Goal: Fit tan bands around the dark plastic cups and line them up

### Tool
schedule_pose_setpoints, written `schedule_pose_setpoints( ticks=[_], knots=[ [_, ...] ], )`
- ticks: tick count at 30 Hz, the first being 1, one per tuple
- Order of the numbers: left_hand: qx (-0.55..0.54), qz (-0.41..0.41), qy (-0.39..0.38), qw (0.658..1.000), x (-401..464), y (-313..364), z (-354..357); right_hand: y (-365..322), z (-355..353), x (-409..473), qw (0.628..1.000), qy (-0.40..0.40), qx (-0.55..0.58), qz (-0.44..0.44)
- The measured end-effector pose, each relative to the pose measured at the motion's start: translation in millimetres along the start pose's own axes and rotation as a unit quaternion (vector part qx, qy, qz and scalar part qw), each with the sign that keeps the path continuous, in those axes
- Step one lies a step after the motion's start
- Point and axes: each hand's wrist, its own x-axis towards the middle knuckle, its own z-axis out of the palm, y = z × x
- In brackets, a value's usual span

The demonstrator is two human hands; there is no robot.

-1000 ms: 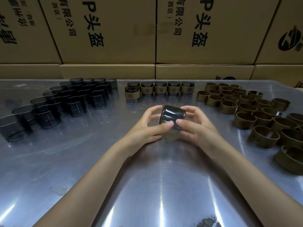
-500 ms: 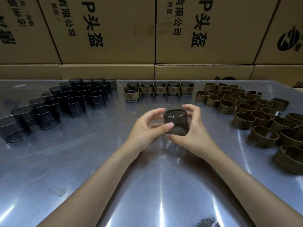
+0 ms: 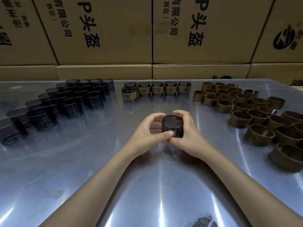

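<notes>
We hold one dark cup (image 3: 172, 126) just above the middle of the table (image 3: 98, 161), its closed base turned up toward us and slightly tilted. Our right hand (image 3: 188, 135) grasps it from the right side and from beneath, fingers curled over the far edge. Our left hand (image 3: 147, 133) pinches it from the left, the thumb (image 3: 167, 133) pressed on the near wall and the fingers arched over to the far side. Whether a tan band already sits on this cup we cannot tell, since our hands cover its lower part. Beyond the cup, at the table's far edge, stands a row of banded cups (image 3: 157, 89), five in a line with a sixth (image 3: 129, 95) set just in front of the leftmost one. Left of the held cup, well apart, a crowd of bare cups (image 3: 68, 102) stands in ranks running out to the table's left edge. Right of the held cup, loose bands (image 3: 242, 110) stand on their rims in a wide cluster that reaches the right edge. Behind the table rises a wall of boxes (image 3: 114, 30) printed with black characters.
</notes>
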Motion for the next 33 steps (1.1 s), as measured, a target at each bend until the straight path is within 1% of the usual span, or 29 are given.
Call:
schedule_pose_setpoints(
  ticks=[2,3,4,5,7,8,9,10,13,16,18,21,26,27,28,29,31,32,33],
  knots=[
    [-0.018,-0.009,0.001,1.0,-0.2,0.7,-0.6,2.3,-7.4,3.5,0.996,-0.006,0.088,0.027],
    [-0.026,-0.015,0.003,1.0,-0.5,1.1,-1.4,5.1,-12.0,5.4,0.992,0.016,0.123,0.04],
    [-0.03,-0.02,0.007,0.999,-0.6,1.3,-2.2,9.3,-17.0,7.8,0.988,0.059,0.133,0.048],
    [-0.034,-0.022,0.013,0.999,-0.4,1.2,-3.1,15.2,-22.6,10.6,0.986,0.113,0.109,0.054],
    [-0.045,-0.024,0.024,0.998,0.5,0.5,-4.6,30.1,-34.7,17.5,0.975,0.204,0.008,0.082],
    [-0.05,-0.026,0.027,0.998,1.1,0.0,-4.8,36.6,-41.3,21.1,0.967,0.228,-0.047,0.101],
    [-0.052,-0.028,0.027,0.998,1.6,-0.5,-4.8,42.4,-48.1,24.8,0.96,0.235,-0.098,0.115],
    [-0.051,-0.028,0.025,0.998,2.5,-1.4,-4.7,47.7,-54.8,29.0,0.954,0.227,-0.148,0.126],
    [-0.049,-0.026,0.02,0.998,4.9,-3.7,-4.8,57.8,-72.4,42.2,0.929,0.163,-0.282,0.178],
    [-0.056,-0.029,0.023,0.998,7.9,-5.9,-5.9,55.1,-83.7,55.8,0.901,0.106,-0.352,0.23],
    [-0.064,-0.033,0.024,0.997,9.1,-7.3,-5.8,49.0,-88.1,61.6,0.885,0.076,-0.391,0.242],
    [-0.072,-0.037,0.024,0.996,9.0,-6.9,-5.6,42.7,-87.4,61.8,0.857,0.072,-0.465,0.208],
    [-0.067,-0.042,0.027,0.996,9.1,-8.2,-6.1,35.1,-67.0,48.3,0.816,0.065,-0.564,0.105],
    [-0.066,-0.042,0.026,0.997,9.4,-8.4,-6.1,35.0,-62.9,46.3,0.815,0.066,-0.569,0.081],
    [-0.065,-0.042,0.024,0.997,9.4,-8.5,-6.0,35.3,-59.6,44.8,0.824,0.078,-0.558,0.052],
    [-0.065,-0.042,0.023,0.997,9.4,-8.3,-5.7,34.8,-57.4,43.4,0.842,0.103,-0.53,0.018],
    [-0.068,-0.04,0.019,0.997,9.2,-8.2,-6.1,32.6,-56.8,41.4,0.872,0.175,-0.455,-0.05],
    [-0.071,-0.04,0.018,0.997,9.3,-8.2,-6.3,32.7,-58.1,42.2,0.876,0.203,-0.433,-0.064],
    [-0.075,-0.04,0.017,0.996,9.2,-8.2,-6.4,34.1,-60.6,44.4,0.878,0.208,-0.428,-0.051]
  ],
)
